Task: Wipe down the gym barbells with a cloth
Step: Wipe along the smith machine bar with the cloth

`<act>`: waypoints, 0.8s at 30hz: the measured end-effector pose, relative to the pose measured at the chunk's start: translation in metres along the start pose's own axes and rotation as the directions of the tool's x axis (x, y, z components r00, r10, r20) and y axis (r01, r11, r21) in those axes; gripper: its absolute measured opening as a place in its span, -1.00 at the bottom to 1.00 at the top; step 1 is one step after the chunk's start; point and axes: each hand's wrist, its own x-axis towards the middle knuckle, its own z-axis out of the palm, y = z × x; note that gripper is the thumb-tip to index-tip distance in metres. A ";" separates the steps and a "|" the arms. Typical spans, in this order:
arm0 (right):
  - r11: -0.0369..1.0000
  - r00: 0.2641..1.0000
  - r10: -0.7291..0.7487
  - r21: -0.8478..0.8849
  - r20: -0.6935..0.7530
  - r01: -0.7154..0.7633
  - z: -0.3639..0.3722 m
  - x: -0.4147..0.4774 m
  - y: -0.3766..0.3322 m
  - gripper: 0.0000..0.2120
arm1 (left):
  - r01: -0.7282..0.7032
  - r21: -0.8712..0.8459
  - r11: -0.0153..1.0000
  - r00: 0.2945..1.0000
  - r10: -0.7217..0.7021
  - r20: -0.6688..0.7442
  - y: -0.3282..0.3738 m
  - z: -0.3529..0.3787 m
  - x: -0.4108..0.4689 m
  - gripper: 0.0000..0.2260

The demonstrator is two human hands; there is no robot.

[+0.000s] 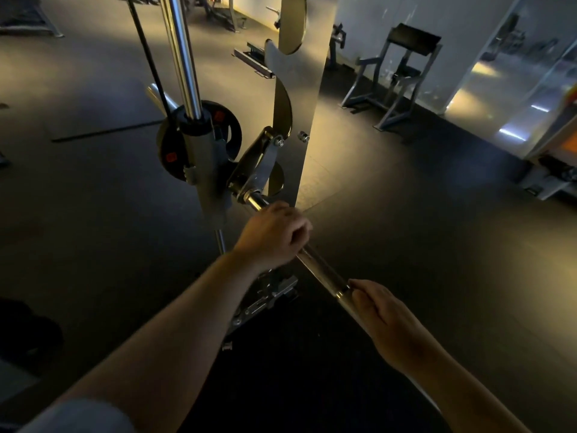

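Barbell (318,270) runs diagonally from the machine carriage down toward the camera, raised off the floor and fixed at its far end to a hook latch (259,164). Left hand (274,234) clenched around the bar close to that far end, knuckles up, fingers curled over the top. Right hand (387,323) wrapped around the bar nearer the camera, where the knurled stretch meets the smooth part. Short knurled stretch of bare bar between the two hands. Can't tell whether either palm has anything under it.

Latch sits against a slotted steel upright (296,104). Just left of it, a chrome guide rod (184,57) runs up from a grey sleeve housing, with a black cable (150,57) beside it. Black weight plate (231,129) with red marks sits behind the housing. Dark rubber floor (406,229) all round. Grey-framed bench station (402,73) well apart at right, near the wall.
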 end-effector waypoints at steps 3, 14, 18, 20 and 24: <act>1.000 1.000 0.020 -0.002 -0.006 -0.020 0.000 -0.002 -0.003 -0.80 | 0.074 0.078 0.994 0.992 -0.082 0.098 -0.025 -0.018 0.029 -0.76; 0.964 0.984 0.106 -0.226 -0.143 -0.137 0.003 -0.028 -0.016 -0.68 | -0.021 0.068 0.997 1.000 0.021 -0.004 0.059 0.022 -0.018 -0.65; 0.889 0.981 0.051 -0.438 -0.189 -0.131 0.007 -0.055 -0.006 -0.58 | -0.218 0.053 0.974 0.973 0.213 0.087 0.069 0.021 -0.033 -0.65; 0.839 0.974 0.016 -0.527 -0.226 -0.136 0.009 -0.072 0.004 -0.47 | -0.155 0.053 0.986 0.987 0.153 0.047 0.051 0.016 -0.032 -0.72; 0.814 0.943 0.033 -0.538 -0.332 -0.218 0.014 -0.110 0.016 -0.43 | 0.184 -0.102 0.978 0.980 -0.190 -0.052 0.059 0.019 -0.027 -0.79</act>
